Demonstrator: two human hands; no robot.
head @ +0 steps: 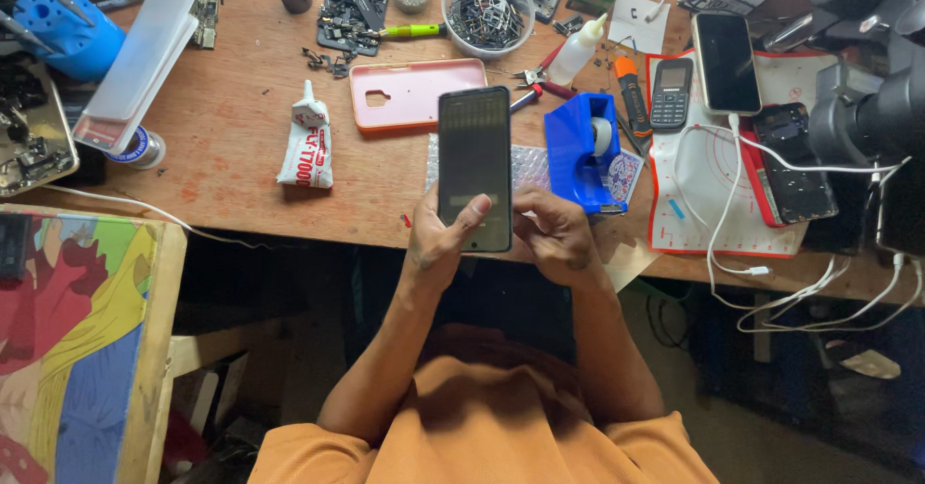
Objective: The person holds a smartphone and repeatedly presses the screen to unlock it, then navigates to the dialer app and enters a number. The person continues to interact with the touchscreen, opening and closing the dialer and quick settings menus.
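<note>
Head view: left hand (436, 243) grips a dark phone (474, 168) upright over the desk's (231, 118) near edge, thumb across its screen. Right hand (556, 234) sits just beside it, fingers curled together, touching the phone's lower right side.

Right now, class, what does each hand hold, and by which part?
The left hand holds a dark smartphone by its lower end, thumb across the screen. The right hand touches the lower right edge; its grip cannot be told.
</note>
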